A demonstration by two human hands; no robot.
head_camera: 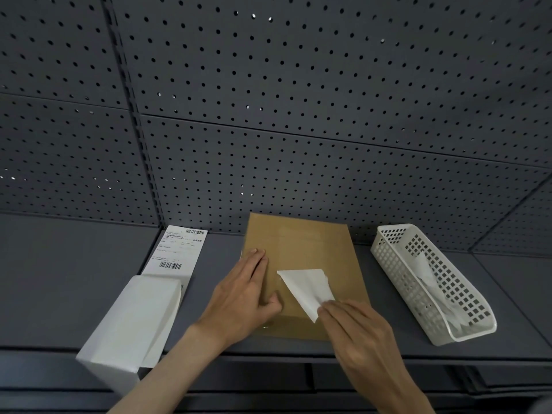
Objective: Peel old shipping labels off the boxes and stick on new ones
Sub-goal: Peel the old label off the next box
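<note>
A flat brown cardboard box (301,249) lies on the grey shelf in the middle. My left hand (242,297) presses flat on its left part, fingers together. A white label (307,288) is partly lifted off the box top, its blank underside facing up. My right hand (358,333) pinches the label's near corner. A strip of printed shipping labels (176,252) with barcodes lies to the left, running out of a white box (131,327).
A white perforated plastic basket (466,315) stands at the right, with crumpled white paper inside. A grey pegboard wall (268,115) rises right behind the shelf. The shelf's front edge (268,354) runs below my wrists.
</note>
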